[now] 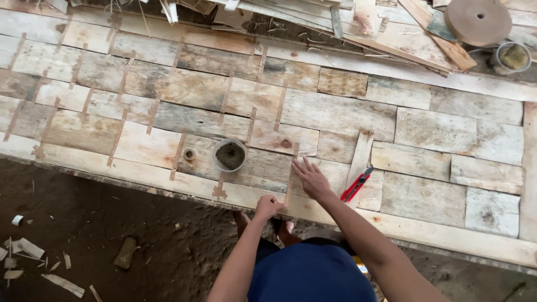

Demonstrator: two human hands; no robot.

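My right hand [311,178] lies flat, fingers spread, on a sheet of pieced wood veneer [335,114], pressing beside a vertical strip of brown paper tape [290,179]. My left hand [268,207] pinches the near end of that same tape strip at the sheet's front edge. A red utility knife [356,183] lies just right of my right hand, on a loose narrow veneer strip [361,154]. A small round cup of dark paste [230,155] stands to the left of my hands.
Several taped seams [117,137] run across the left part of the sheet. A roll of brown tape [478,20] and another cup [512,57] sit at the back right among wood scraps. Veneer offcuts [61,282] lie on the dirt floor, lower left.
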